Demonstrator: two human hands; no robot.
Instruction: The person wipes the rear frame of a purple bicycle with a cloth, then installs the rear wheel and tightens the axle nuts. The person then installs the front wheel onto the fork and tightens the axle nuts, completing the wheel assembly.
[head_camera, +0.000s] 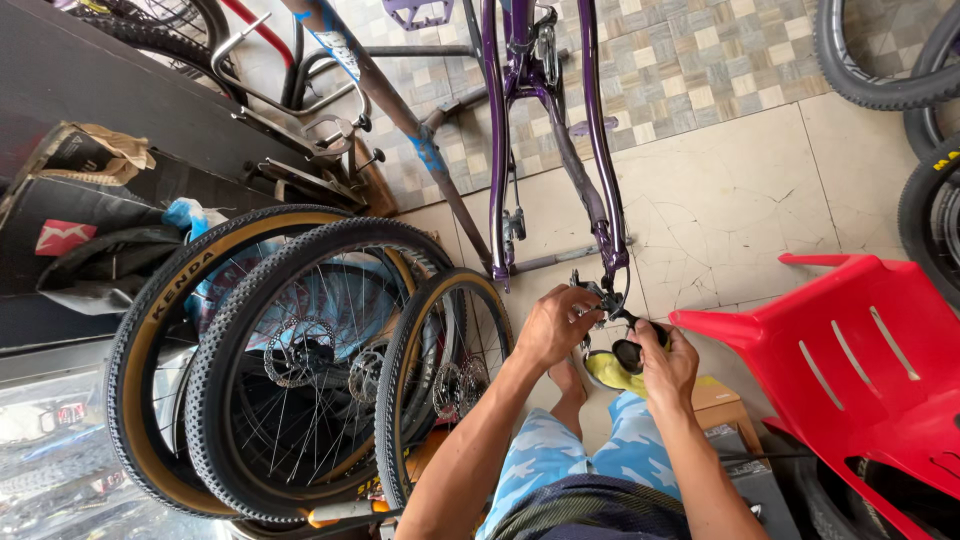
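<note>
Both hands (610, 345) at purple frame's (600, 180) derailleur (598, 297)

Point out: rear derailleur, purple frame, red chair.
rear derailleur (598, 296), head view, on its body by the dropout.
purple frame (497, 150), head view, on the left stay.
red chair (880, 385), head view, on the slotted back.

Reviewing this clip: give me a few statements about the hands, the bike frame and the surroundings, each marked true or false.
1. Both hands work at the rear end of a purple bike frame. True.
2. The right hand holds a hammer. False: it grips a black-handled tool beside the derailleur.
3. The left hand rests on the red plastic chair. False: it is at the derailleur, apart from the chair.
4. Several wheels with knobby tyres lean to the person's left. True.
5. The frame has its rear wheel fitted. False: none is mounted.
</note>
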